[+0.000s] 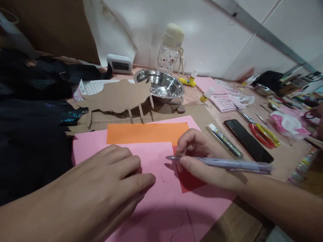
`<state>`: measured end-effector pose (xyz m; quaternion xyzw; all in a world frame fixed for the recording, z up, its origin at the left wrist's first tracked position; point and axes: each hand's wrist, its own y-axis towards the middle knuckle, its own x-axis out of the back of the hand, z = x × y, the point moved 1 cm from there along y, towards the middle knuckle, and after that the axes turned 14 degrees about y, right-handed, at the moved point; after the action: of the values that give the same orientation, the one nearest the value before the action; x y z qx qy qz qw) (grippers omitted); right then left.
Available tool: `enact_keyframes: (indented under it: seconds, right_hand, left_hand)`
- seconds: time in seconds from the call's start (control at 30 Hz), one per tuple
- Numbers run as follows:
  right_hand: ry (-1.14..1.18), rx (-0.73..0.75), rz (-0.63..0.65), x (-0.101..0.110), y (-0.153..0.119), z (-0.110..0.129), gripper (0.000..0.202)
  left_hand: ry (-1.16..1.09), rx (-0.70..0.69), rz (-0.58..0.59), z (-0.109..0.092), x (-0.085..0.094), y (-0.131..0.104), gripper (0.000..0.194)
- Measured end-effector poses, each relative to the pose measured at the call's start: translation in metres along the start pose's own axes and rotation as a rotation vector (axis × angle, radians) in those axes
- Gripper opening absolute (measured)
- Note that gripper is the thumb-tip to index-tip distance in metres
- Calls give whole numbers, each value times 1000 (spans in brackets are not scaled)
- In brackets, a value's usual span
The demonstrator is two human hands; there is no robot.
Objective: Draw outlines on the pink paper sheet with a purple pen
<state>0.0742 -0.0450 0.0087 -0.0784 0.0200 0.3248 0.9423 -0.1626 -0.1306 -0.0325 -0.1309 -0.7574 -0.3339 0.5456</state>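
Pink paper [156,156] lies in front of me, with a short curved pen line and some fainter lines on it. My left hand [108,181] rests on it, fingers loosely bent and holding nothing that I can see. A pale purple pen [227,163] is pinched in my right hand [199,158], its tip just above the paper and pointing left. Orange paper [143,132] shows behind the pink sheet, and red paper [190,179] sticks out beneath my right hand.
Behind the papers are a cardboard cutout [121,97], a metal bowl [161,85], a bottle [169,50] and a clock [119,64]. A phone [247,139], a lead case [225,141] and scissors [262,132] lie right. Dark fabric [32,134] is left. A person's hand [314,114] shows far right.
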Motion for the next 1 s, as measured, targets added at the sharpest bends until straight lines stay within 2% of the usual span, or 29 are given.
enact_keyframes:
  seconds: [0.07,0.23,0.47,0.67,1.0]
  right_hand:
    - [-60,-11,-14,-4,0,0,26]
    - [-72,-16,62,-7,0,-8,31]
    - [-163,-32,40,-7,4,-10,24]
    - [-205,-108,49,-10,5,-5,21]
    - [-149,-89,47,-8,5,-7,24]
  left_hand:
    - [-3,8,5,0,0,-1,36]
    - [0,6,-7,1,-1,-1,37]
    - [8,6,-4,-1,-3,-2,37]
    - [11,14,-7,0,-1,-1,37]
    - [-9,18,-2,-1,2,1,36]
